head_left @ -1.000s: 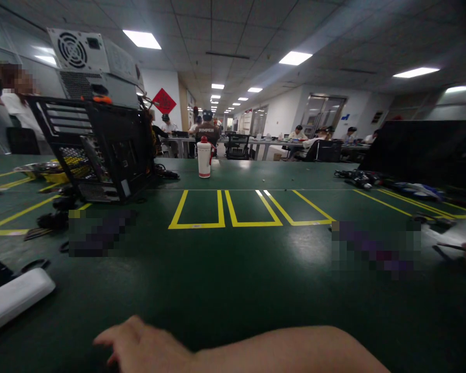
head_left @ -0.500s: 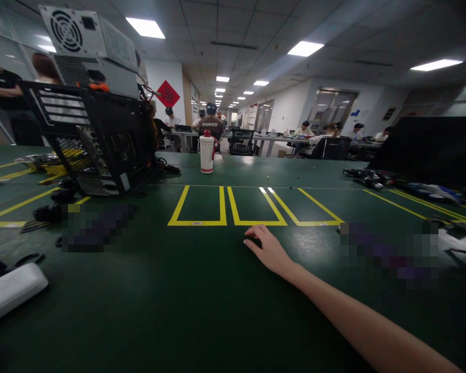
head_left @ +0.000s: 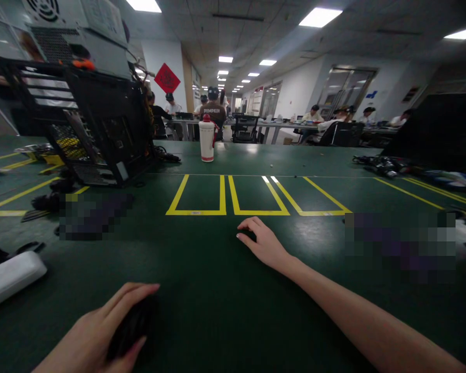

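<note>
Though its shape is lost in shadow, a black object [head_left: 129, 327] sits between the thumb and fingers of the left hand [head_left: 89, 331], which is closed around it over the green tabletop [head_left: 194, 259]. Its long axis (as far as the blur shows) slants away and rightward, roughly towards the right hand [head_left: 267, 243]. That hand, farther from the object, is loosely open, nothing visible in it, just nearer than the middle yellow tape outline [head_left: 261, 213].
</note>
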`<action>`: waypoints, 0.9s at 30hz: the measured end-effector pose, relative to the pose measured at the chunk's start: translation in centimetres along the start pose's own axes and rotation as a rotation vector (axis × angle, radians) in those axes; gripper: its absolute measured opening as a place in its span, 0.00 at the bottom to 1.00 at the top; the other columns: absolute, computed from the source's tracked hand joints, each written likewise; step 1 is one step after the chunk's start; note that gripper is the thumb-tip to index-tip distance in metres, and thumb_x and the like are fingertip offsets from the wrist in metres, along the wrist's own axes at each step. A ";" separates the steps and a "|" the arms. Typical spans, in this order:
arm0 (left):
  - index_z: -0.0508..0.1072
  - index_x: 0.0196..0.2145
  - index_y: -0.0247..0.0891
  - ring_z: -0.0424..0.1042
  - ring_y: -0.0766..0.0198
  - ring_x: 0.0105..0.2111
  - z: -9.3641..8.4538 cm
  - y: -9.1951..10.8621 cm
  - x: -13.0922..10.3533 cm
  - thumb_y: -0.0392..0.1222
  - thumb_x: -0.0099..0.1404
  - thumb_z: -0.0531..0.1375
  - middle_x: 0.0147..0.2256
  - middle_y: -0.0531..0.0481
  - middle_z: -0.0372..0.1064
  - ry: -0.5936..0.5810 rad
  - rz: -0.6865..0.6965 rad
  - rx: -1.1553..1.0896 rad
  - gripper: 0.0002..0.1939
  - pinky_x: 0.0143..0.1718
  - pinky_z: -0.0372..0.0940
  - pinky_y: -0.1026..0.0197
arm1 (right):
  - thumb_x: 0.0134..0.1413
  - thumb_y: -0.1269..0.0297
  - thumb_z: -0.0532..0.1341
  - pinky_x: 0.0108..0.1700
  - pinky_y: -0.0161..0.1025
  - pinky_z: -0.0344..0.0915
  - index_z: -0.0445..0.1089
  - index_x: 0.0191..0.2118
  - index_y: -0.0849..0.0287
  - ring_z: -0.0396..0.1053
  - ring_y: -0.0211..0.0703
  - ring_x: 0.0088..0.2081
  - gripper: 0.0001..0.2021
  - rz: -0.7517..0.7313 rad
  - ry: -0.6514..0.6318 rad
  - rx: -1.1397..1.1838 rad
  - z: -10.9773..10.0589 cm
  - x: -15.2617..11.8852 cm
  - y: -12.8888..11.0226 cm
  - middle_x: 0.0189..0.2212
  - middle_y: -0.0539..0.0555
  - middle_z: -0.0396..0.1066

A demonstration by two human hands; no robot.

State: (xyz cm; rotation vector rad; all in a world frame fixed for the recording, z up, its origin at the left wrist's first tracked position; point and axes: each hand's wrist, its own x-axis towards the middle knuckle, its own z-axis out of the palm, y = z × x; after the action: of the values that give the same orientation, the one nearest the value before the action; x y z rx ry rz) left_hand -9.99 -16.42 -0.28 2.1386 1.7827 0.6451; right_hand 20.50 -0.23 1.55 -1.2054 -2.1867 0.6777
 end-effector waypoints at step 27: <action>0.50 0.50 0.38 0.66 0.53 0.43 7.2 7.5 22.1 0.47 0.55 0.57 0.47 0.44 0.58 0.044 0.328 0.006 0.28 0.38 0.64 0.54 | 0.49 0.62 0.57 0.46 0.43 0.63 0.60 0.44 0.57 0.65 0.40 0.43 0.15 0.152 0.016 0.587 1.1 5.0 2.6 0.42 0.53 0.65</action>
State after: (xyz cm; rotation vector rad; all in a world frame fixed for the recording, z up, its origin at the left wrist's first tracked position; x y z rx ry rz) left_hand 3.05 4.21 0.66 2.4634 1.4656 0.7681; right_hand 19.03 5.18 0.19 -1.0517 -1.7058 1.2578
